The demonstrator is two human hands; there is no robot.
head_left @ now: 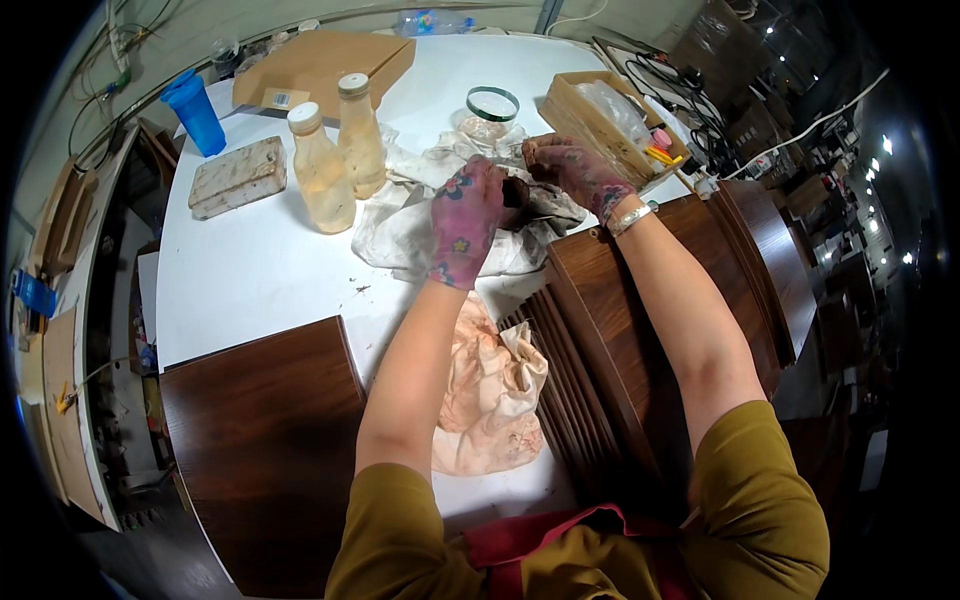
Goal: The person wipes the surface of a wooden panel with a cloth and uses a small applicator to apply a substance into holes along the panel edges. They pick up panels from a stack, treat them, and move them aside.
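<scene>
Both my hands wear pink-purple flowered gloves and meet over crumpled white rags (400, 225) with dark stains. My left hand (468, 222) is closed, its fingers curled at the edge of a small dark brown thing (515, 195) whose kind I cannot make out. To its right, my right hand (578, 172) is closed too, fingertips bent down and stained brown; what they grip is hidden. Below the hands lies a crumpled peach-stained cloth (490, 420). Just beyond them, a round clear container with a green rim (492, 104) stands on the white table (255, 290).
At left stand two capped bottles of cloudy liquid (322, 180) (360, 140), a stained block (238, 178), a blue cup (196, 115) and a cardboard box (325, 65). An open box (610, 120) holds plastic and pens. Dark wood panels (265, 430) (660, 300) flank my arms.
</scene>
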